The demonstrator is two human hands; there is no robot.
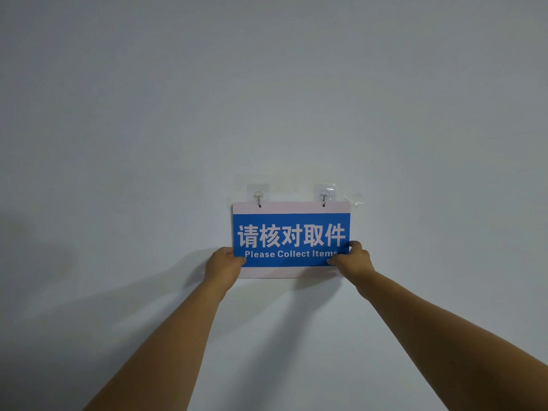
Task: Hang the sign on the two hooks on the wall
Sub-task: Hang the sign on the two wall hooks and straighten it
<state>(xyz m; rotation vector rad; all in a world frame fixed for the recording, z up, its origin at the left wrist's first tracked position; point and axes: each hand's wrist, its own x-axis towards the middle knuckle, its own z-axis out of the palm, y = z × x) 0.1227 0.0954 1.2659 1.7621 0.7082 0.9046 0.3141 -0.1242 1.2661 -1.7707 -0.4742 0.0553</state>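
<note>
A blue sign [290,229] with white characters and the words "Please Collect Items" lies flat against the white wall. Its pale top strip has two small holes. The left hook [259,197] and the right hook [323,197], both clear adhesive hooks, reach down into those holes. My left hand [223,262] grips the sign's lower left corner. My right hand [354,258] grips its lower right corner, thumb on the front face. Both arms stretch up from the bottom of the view.
A third clear adhesive hook [354,200] sticks to the wall just right of the sign's top corner. The white wall [267,99] fills the whole view, with arm shadows at lower left.
</note>
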